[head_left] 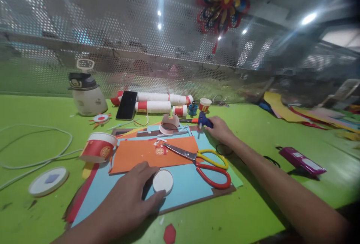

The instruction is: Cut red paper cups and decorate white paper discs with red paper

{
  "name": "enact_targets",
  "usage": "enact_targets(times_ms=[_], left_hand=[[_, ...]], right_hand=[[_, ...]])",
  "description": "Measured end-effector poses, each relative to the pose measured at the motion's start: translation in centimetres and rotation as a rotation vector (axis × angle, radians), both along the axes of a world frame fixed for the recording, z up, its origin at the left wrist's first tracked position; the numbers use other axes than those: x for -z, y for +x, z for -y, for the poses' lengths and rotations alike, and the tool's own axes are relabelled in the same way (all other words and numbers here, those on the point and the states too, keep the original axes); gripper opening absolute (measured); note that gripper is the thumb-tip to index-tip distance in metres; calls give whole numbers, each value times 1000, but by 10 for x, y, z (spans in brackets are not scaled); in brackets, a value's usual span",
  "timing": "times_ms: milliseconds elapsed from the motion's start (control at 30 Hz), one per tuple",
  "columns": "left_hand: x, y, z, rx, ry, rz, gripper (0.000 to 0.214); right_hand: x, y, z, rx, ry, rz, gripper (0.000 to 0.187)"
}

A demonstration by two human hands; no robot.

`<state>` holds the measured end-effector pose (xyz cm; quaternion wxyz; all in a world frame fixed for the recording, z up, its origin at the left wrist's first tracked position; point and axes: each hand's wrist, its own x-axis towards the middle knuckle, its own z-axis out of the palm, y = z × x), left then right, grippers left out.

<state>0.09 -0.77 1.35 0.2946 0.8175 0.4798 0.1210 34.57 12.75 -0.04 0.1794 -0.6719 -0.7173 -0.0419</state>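
Observation:
My left hand [137,187] pinches a small white paper disc [163,182] with a raised rim, thumb and fingertips at its edge, above light-blue paper [182,191]. Farther away on the right, my right hand [221,128] is closed around a blue glue gun [203,120], its nozzle tilted down toward the papers. Between the hands, scissors [197,157] with one yellow and one red handle lie partly across an orange paper sheet [135,154]. A cut paper-cup piece [169,124] stands behind the orange sheet.
A red paper cup [99,147] lies tilted at left, near a white round lid [48,181]. Behind are a phone [127,105], stacked paper cups [153,107] and a bottle [87,96]. A pale cable [67,144] loops left; a purple case [302,160] lies right.

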Motion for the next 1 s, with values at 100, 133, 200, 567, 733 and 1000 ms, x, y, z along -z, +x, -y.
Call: enact_targets(times_ms=[100,133,200,567,733,1000], left_hand=[[-2,-1,-1,16,28,25,33],[-2,-2,-2,17,37,34,31],[-1,-2,-3,15,50,39,29],[16,-5,-8,-93,70,181,33],[7,-6,-7,-262,-144,503,39],[-25,0,3,-369,-818,1232,41]], right_hand=[[-3,1,-17,-69,-54,85,31],[-4,2,-20,-88,-69,104,31],[-7,6,-24,-117,-87,128,31],[-38,-44,39,-266,136,-105,17],[-42,-108,102,-476,116,-335,15],[-37,-147,130,-660,81,-507,12]])
